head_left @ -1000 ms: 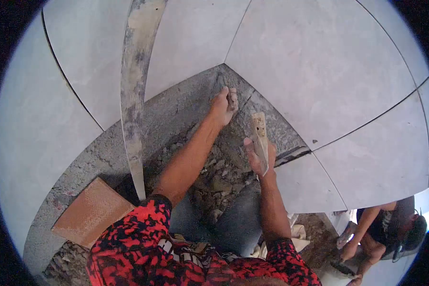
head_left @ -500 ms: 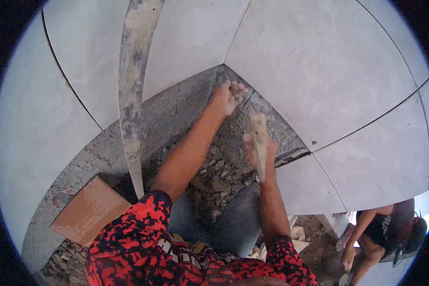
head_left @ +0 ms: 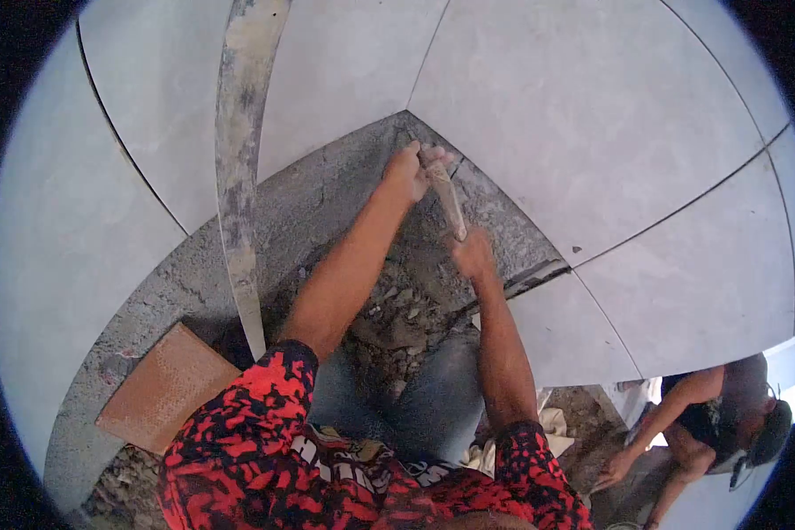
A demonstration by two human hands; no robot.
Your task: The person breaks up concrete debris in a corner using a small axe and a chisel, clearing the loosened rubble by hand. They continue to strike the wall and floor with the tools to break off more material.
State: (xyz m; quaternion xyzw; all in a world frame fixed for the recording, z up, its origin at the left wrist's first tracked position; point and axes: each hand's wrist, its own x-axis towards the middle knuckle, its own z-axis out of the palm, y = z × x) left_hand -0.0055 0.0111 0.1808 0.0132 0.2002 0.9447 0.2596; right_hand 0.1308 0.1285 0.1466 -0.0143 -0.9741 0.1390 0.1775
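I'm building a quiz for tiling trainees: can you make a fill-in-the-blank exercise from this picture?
1. Between the left hand and the right hand runs a wooden tool, gripped at its lower end by the ____ one.
2. The brown slab lies to the ____ of the long straightedge.
3. The person's sleeves are black and ____.
Missing words: right; left; red.

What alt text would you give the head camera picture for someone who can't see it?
A person in a red-patterned shirt works on bare grey mortar between tiles: the right hand holds a wooden-handled tool whose far end meets the left hand. Another person is at lower right.
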